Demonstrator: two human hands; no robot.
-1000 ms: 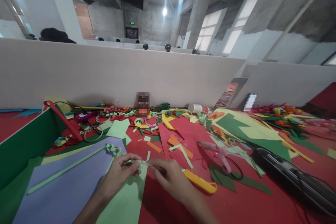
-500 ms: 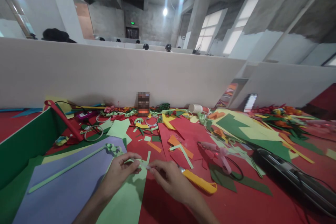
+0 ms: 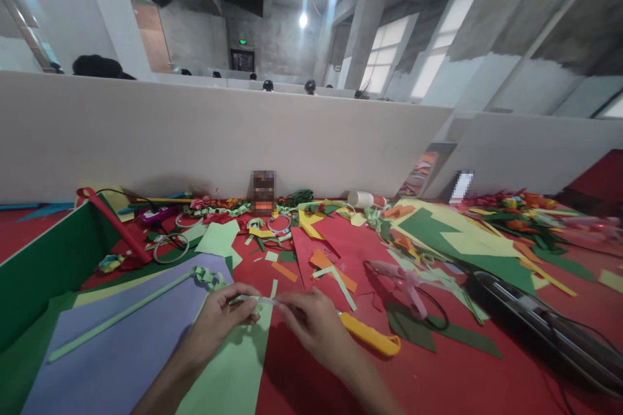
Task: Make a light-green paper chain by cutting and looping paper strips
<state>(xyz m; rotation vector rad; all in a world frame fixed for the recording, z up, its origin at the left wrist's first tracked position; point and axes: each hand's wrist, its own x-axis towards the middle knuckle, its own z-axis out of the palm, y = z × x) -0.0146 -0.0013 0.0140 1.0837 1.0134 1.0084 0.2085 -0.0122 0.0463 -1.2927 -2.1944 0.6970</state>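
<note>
My left hand point(image 3: 230, 311) pinches one end of a pale green paper strip point(image 3: 267, 301) between thumb and fingers. The strip's other end is between the closed fingertips of my right hand point(image 3: 314, 321). Both hands are above a light green paper sheet point(image 3: 233, 373); some pale green paper shows under the left fingers, its shape partly hidden. Close by my right hand, a yellow-handled cutter point(image 3: 370, 334) lies on the red surface. Left of my left hand, a thin green paper stick point(image 3: 121, 316) with curled paper at its end rests on a purple sheet point(image 3: 111, 353).
A pink glue gun point(image 3: 396, 277) with a black cable lies to the right, near a long black device point(image 3: 540, 331). Paper scraps cover the red surface behind my hands. A green box wall point(image 3: 53, 249) stands at left; a white partition point(image 3: 219, 133) runs along the back.
The paper strip now looks narrower and straighter between my fingertips, and my right fingers have turned slightly. Both hands still hold it in nearly the same place. The view has shifted a little.
</note>
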